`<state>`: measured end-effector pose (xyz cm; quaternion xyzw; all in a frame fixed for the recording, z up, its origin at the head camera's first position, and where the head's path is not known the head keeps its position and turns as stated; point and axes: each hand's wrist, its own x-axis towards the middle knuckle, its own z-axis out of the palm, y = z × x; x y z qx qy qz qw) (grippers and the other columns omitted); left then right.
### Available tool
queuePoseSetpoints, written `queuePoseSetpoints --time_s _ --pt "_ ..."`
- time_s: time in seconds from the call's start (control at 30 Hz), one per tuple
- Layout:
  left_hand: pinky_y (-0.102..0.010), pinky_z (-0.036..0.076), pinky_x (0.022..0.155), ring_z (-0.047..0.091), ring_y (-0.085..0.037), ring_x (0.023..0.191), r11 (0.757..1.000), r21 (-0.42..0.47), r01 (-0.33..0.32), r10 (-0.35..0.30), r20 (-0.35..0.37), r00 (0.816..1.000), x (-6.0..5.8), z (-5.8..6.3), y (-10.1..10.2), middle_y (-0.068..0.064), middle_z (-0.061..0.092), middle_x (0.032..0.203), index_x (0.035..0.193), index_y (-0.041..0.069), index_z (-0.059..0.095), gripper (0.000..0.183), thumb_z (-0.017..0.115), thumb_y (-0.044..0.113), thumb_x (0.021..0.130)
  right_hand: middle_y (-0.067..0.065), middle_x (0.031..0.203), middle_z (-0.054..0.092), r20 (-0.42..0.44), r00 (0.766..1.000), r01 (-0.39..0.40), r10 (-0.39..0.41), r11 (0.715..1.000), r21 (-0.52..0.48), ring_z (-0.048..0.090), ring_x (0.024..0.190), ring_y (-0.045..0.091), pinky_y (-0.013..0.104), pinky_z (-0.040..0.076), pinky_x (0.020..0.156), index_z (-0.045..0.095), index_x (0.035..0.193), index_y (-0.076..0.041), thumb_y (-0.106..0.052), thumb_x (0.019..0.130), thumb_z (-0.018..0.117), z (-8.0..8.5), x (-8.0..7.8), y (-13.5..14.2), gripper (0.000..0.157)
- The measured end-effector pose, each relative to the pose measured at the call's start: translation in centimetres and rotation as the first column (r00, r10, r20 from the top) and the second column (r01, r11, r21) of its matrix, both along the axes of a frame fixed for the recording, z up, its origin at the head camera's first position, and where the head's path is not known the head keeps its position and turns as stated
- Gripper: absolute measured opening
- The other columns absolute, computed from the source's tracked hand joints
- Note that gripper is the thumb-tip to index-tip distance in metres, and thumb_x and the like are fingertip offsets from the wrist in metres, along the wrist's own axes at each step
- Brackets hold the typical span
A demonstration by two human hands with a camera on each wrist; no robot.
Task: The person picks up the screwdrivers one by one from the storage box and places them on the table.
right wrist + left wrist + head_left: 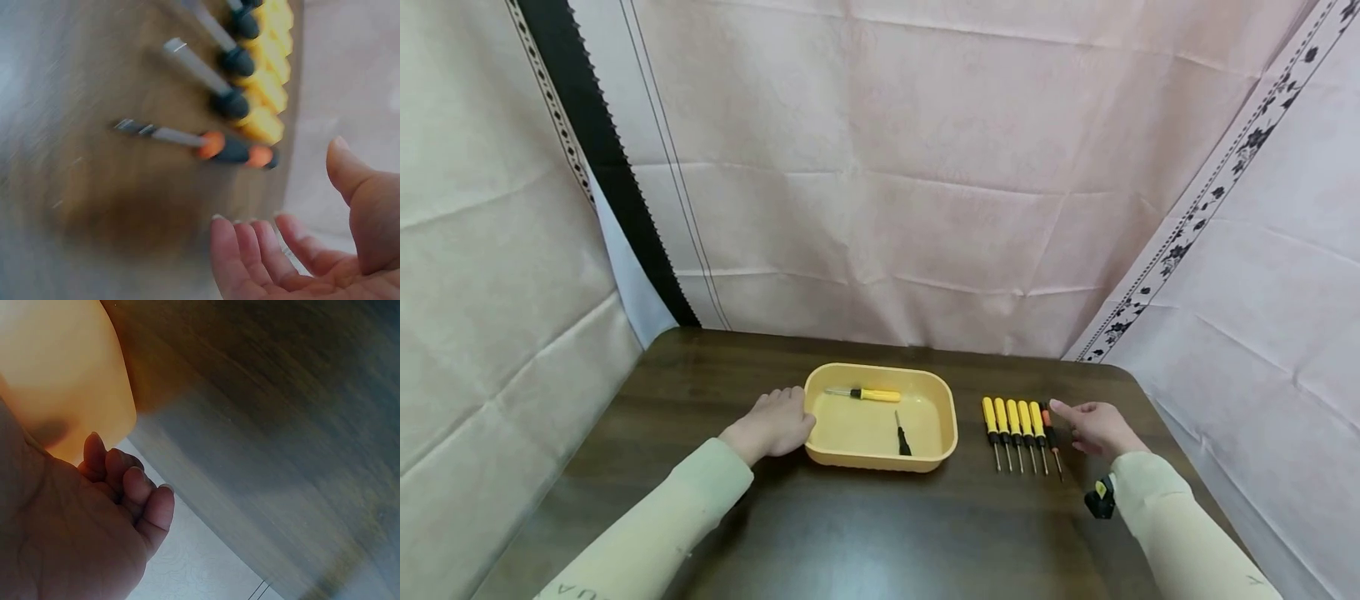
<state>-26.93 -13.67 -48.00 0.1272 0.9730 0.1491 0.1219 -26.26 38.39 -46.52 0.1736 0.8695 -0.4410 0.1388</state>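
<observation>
A pale yellow plastic tray (880, 459) has a yellow-handled screwdriver (880, 395) and a small black-handled screwdriver (902, 440) in it. My left hand (778, 421) rests against the tray's left side, its fingers loosely bent beside the wall in the left wrist view. To the right, several yellow-handled screwdrivers (1002, 417) lie side by side, tips toward me. At the right end of that row is an orange-and-black screwdriver (228, 150). My right hand (1097, 427) is just beside it, thumb and fingers spread apart with nothing between them.
Everything lies on a dark brown wooden table (835, 533). Pale cloth (865, 208) hangs behind the table's far edge and on both sides. A small black device (1101, 498) is worn at the right wrist.
</observation>
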Motion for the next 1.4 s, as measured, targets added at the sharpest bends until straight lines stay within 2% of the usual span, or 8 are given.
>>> queuePoseSetpoints --time_s 0.2,0.37,0.7,0.87,1.0,1.1,1.2,1.4 --pt "-0.047 0.034 0.094 0.045 -0.027 0.099 1.0 -0.004 -0.004 0.004 0.015 1.0 0.1 0.4 -0.2 -0.012 0.051 0.112 0.128 -0.005 0.043 0.05 0.042 0.032 0.096 0.032 0.142 0.033 -0.076 0.993 -0.094 0.091 0.995 -0.04 0.044 0.125 0.045 0.046 0.047 0.091 0.023 0.146 0.008 -0.061 0.085 0.06 3.0 -0.6 -3.2 0.099" --pt "-0.047 0.033 0.095 0.045 -0.027 0.102 1.0 -0.006 -0.018 0.018 0.007 1.0 0.1 0.5 -0.3 -0.014 0.05 0.116 0.131 -0.006 0.042 0.051 0.041 0.032 0.096 0.027 0.146 0.032 -0.12 0.982 -0.151 0.143 0.987 -0.056 0.042 0.129 0.042 0.045 0.048 0.091 0.025 0.148 0.0 -0.061 0.084 0.062 5.3 -1.2 -6.9 0.097" --pt "-0.049 0.033 0.097 0.045 -0.028 0.103 1.0 -0.013 -0.016 0.016 0.008 1.0 0.1 0.5 -0.4 -0.014 0.05 0.116 0.131 -0.006 0.042 0.053 0.042 0.033 0.096 0.021 0.128 0.054 -0.319 0.922 -0.252 0.217 0.965 -0.071 0.063 0.102 0.033 0.043 0.051 0.085 0.04 0.14 -0.005 -0.053 0.079 0.074 6.9 -2.2 -14.6 0.085" --pt "-0.049 0.033 0.096 0.046 -0.028 0.103 1.0 -0.017 -0.017 0.017 0.0 1.0 0.0 0.2 -0.4 -0.014 0.052 0.115 0.129 -0.006 0.044 0.051 0.042 0.033 0.096 0.009 0.114 0.062 -0.37 0.868 -0.313 0.33 0.944 0.107 0.06 0.103 0.025 0.041 0.049 0.085 0.054 0.13 -0.013 -0.053 0.076 0.077 6.5 -2.8 -19.4 0.071" --pt "-0.049 0.033 0.095 0.046 -0.028 0.101 1.0 -0.021 -0.014 0.014 -0.009 1.0 0.1 0.0 -0.4 -0.014 0.052 0.112 0.126 -0.005 0.045 0.049 0.043 0.033 0.096 0.007 0.111 0.064 -0.363 0.826 -0.389 0.431 0.902 0.185 0.059 0.099 0.02 0.038 0.049 0.083 0.062 0.119 -0.014 -0.047 0.076 0.079 5.3 -3.3 -22.4 0.057" --pt "-0.049 0.033 0.095 0.046 -0.029 0.101 1.0 -0.02 -0.017 0.016 -0.019 1.0 0.1 0.1 -0.4 -0.014 0.051 0.111 0.125 -0.005 0.045 0.048 0.043 0.032 0.096 0.008 0.114 0.063 -0.328 0.796 -0.456 0.508 0.861 0.227 0.058 0.099 0.019 0.038 0.049 0.083 0.062 0.119 -0.011 -0.048 0.075 0.079 4.2 -3.8 -23.9 0.06" --pt "-0.048 0.033 0.095 0.046 -0.029 0.102 1.0 -0.015 -0.02 0.019 -0.027 0.999 0.2 0.3 -0.3 -0.014 0.052 0.112 0.125 -0.005 0.045 0.047 0.042 0.032 0.096 0.008 0.116 0.062 -0.274 0.787 -0.496 0.553 0.831 0.251 0.057 0.101 0.02 0.04 0.048 0.087 0.061 0.122 -0.008 -0.049 0.075 0.079 3.1 -4.2 -24.8 0.065" --pt "-0.049 0.033 0.094 0.046 -0.029 0.101 1.0 0.001 -0.001 0.001 -0.015 1.0 0.4 0.5 0.1 -0.014 0.052 0.11 0.124 -0.006 0.046 0.046 0.042 0.031 0.096 0.007 0.117 0.061 -0.193 0.799 -0.52 0.57 0.815 0.256 0.056 0.106 0.021 0.041 0.044 0.093 0.059 0.123 -0.007 -0.044 0.075 0.081 1.1 -4.6 -25.8 0.065"
